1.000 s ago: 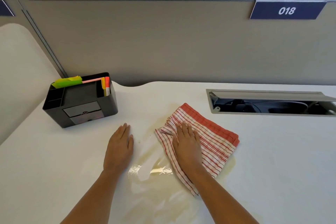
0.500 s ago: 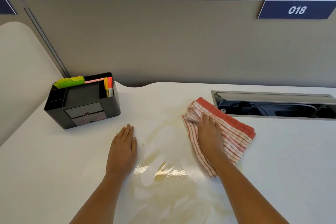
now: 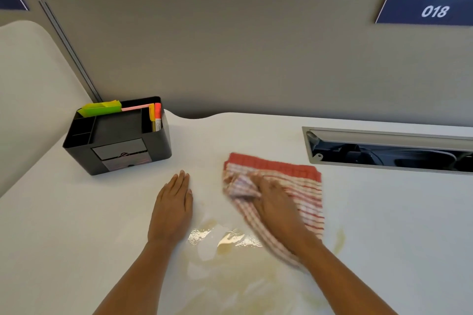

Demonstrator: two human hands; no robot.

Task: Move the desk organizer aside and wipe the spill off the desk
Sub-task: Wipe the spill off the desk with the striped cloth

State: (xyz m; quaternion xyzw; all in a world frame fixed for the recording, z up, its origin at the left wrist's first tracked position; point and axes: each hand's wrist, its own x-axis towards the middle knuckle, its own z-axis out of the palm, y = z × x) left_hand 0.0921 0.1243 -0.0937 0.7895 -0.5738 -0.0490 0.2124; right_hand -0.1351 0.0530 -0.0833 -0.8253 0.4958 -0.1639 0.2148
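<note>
A black desk organizer point(image 3: 117, 143) with green and pink notes and markers stands at the back left of the white desk point(image 3: 64, 238). A yellowish wet spill point(image 3: 225, 240) spreads over the desk's near middle. My right hand point(image 3: 276, 202) presses flat on a red-and-white striped cloth point(image 3: 304, 186) just behind and right of the spill; the hand and cloth are motion-blurred. My left hand point(image 3: 174, 202) lies flat, palm down, on the desk left of the spill, holding nothing.
A grey partition point(image 3: 243, 54) closes the back of the desk, with a blue "018" sign point(image 3: 432, 11). An open cable tray slot point(image 3: 389, 151) is set into the desk at the right rear. A curved white panel point(image 3: 30, 89) borders the left side.
My right hand swept the cloth right and away, then back left toward the spill. The left hand stayed planted. The organizer has not moved.
</note>
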